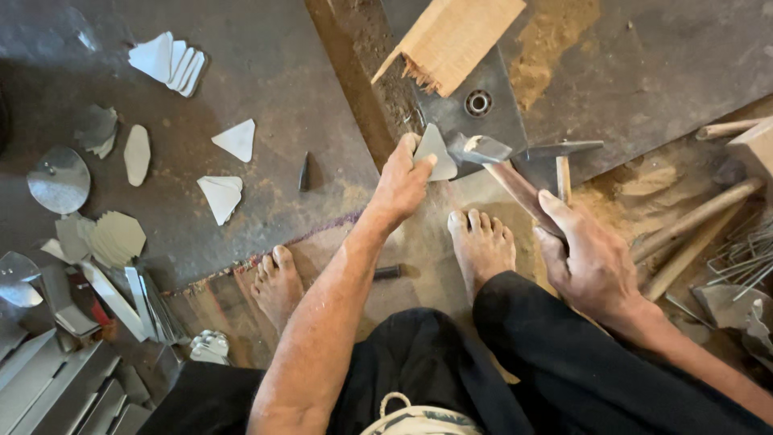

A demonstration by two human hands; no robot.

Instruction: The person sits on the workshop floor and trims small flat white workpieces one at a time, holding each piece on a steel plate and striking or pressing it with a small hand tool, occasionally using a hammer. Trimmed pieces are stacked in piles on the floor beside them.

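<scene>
1. Head camera view: the left hand point(405, 179) pinches a small cut sheet-metal piece point(433, 153), fingers closed on its edge, pressing it onto the dark steel plate point(451, 121) near the plate's lower edge.
2. The right hand point(590, 262) is wrapped fully around the wooden handle of a hammer point(491, 157), whose head sits just beside the piece.
3. A wooden block point(455, 36) rests at the plate's upper edge.

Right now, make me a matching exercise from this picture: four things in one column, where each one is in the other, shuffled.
1. hammer
2. small metal piece
3. wood block
4. stack of cut metal pieces

A. top left on the floor
B. in the left hand
C. top centre, splintered end
D. in the right hand

Pairs: 1-D, 2-B, 3-C, 4-A
</scene>
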